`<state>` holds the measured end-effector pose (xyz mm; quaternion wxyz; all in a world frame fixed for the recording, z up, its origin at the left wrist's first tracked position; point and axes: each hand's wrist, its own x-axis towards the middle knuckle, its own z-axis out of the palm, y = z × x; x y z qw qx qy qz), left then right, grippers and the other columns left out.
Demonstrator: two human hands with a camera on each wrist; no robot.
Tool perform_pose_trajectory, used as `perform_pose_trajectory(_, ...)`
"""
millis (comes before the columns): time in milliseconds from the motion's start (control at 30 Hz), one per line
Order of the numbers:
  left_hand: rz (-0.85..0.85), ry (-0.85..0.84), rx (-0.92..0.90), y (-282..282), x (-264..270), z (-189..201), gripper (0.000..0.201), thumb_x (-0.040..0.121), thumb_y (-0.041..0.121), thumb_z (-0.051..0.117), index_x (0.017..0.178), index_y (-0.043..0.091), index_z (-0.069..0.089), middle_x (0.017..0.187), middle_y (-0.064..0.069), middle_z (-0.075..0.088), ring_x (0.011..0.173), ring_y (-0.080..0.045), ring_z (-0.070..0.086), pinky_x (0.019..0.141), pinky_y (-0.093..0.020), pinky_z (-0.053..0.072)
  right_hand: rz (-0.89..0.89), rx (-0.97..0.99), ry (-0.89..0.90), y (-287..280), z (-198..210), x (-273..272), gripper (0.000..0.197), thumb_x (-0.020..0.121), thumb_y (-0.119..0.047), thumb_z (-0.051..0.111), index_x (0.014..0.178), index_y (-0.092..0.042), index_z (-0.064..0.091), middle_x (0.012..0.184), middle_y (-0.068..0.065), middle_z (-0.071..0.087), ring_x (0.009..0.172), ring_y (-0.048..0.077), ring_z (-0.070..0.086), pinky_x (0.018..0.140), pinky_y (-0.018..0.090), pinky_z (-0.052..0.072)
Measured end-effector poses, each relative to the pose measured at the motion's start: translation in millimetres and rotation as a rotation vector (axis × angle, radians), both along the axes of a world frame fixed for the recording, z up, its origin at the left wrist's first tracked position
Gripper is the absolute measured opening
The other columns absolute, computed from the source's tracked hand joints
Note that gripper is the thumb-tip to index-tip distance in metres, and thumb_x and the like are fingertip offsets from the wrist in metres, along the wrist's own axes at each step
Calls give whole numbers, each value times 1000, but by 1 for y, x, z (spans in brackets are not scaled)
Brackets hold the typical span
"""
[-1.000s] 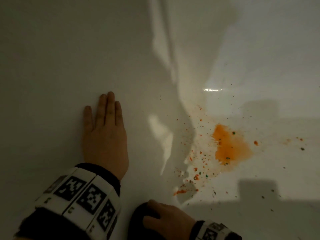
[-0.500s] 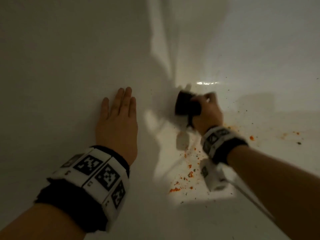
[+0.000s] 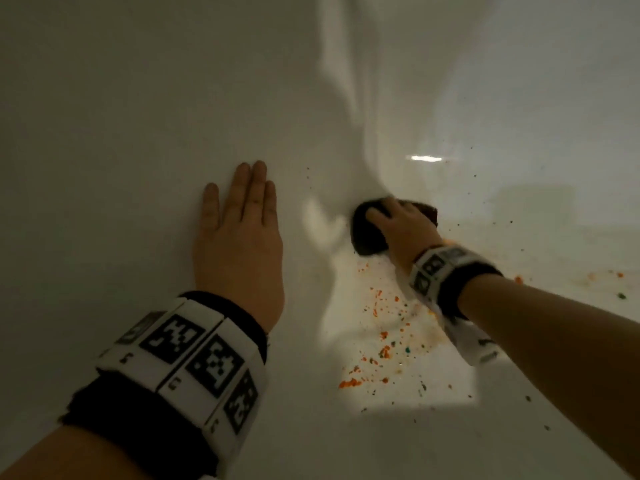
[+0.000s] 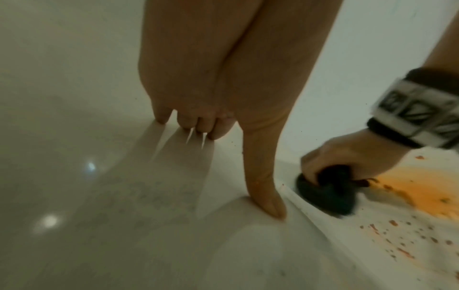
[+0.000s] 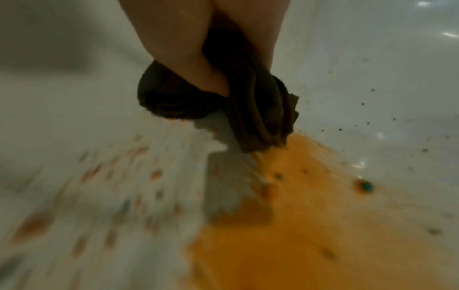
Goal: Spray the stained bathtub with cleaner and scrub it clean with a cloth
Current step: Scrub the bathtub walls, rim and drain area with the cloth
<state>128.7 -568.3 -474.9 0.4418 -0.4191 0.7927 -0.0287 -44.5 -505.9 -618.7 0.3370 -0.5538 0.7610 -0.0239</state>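
Right hand [image 3: 403, 230] has come down from the tub wall since half a second ago and now presses the dark cloth [image 3: 367, 233] onto the bathtub [image 3: 138, 98] floor at the far edge of the mess; left hand [image 3: 239, 233] has stayed flat on the left wall. Right grip is clenched round the bunched cloth, thumb and fingers wrapped over it, clear in the right wrist view [image 5: 218, 109]. Left grip is released, fingers straight, palm pressing the wall as a brace. Big orange stain [image 5: 310, 206] lies just on the near side of the cloth, toward the person and under the right wrist, touching the cloth's lower edge; orange specks [image 3: 377, 327] trail on nearer. Judgement: the coming scrub stroke pulls the cloth back toward the body through the stain. Right hand is the nearer one. No spray bottle in view.
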Motion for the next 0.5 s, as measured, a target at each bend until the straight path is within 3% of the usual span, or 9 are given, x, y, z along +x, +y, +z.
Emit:
perform_pose_trajectory(67,12,24,4,-1,3,1,99,91,34,52,142,1,-27,148,-16,-36,141,-29,-26,117,-46,-8,-14,137,-131,23,9,1,66,84,-8,62,141,-25,32,148,1,29,133,28,35,114,38,29)
perform_pose_trajectory(100,16,38,4,-1,3,1,99,91,34,52,142,1,-27,148,-15,-36,141,-28,-26,117,-45,-8,72,178,-134,35,9,-2,60,85,-8,60,138,-26,37,145,-1,33,131,26,39,114,37,29)
perform_pose_trajectory(167,25,63,-2,0,4,1,99,91,34,52,142,1,-27,148,-15,-36,141,-28,-27,116,-45,-9,46,221,-183,39,24,-9,36,88,-13,58,122,-25,49,131,-2,45,121,26,49,107,37,38)
perform_pose_trajectory(233,41,76,-9,2,4,0,100,92,33,52,141,0,-29,147,-16,-38,141,-28,-27,116,-44,-10,-250,64,-213,22,42,-20,18,89,-16,55,106,-20,55,111,-2,51,102,25,55,90,28,48)
perform_pose_trajectory(300,72,97,-28,5,5,-2,103,91,33,53,140,-2,-31,146,-19,-39,140,-30,-28,116,-43,-9,-515,-223,-176,-11,56,-27,21,89,-13,53,110,-14,53,104,-3,44,89,17,50,69,6,36)
perform_pose_trajectory(333,96,110,-47,7,6,-1,105,91,33,54,139,-3,-32,145,-20,-39,140,-31,-27,117,-42,-9,-579,-318,-196,-28,59,-29,25,89,-11,51,115,-13,51,105,-2,43,88,14,47,61,2,30)
perform_pose_trajectory(400,133,132,-79,9,8,0,106,91,33,54,138,-4,-32,145,-22,-38,140,-32,-26,117,-40,-9,-625,-416,-306,-63,72,-19,33,89,-6,48,121,-13,48,112,1,45,91,18,50,49,2,29)
perform_pose_trajectory(433,136,133,-85,10,9,1,105,92,34,53,138,-4,-32,146,-22,-37,140,-32,-26,117,-40,-9,-573,-438,-328,-76,73,-10,38,86,-1,46,123,-13,49,116,4,46,95,21,51,48,2,32)
perform_pose_trajectory(500,124,120,-86,9,10,1,102,93,36,51,139,-5,-30,146,-23,-36,141,-33,-25,116,-41,-10,-387,-432,-327,-92,72,10,50,80,5,45,127,-13,48,123,8,45,105,26,52,61,2,36)
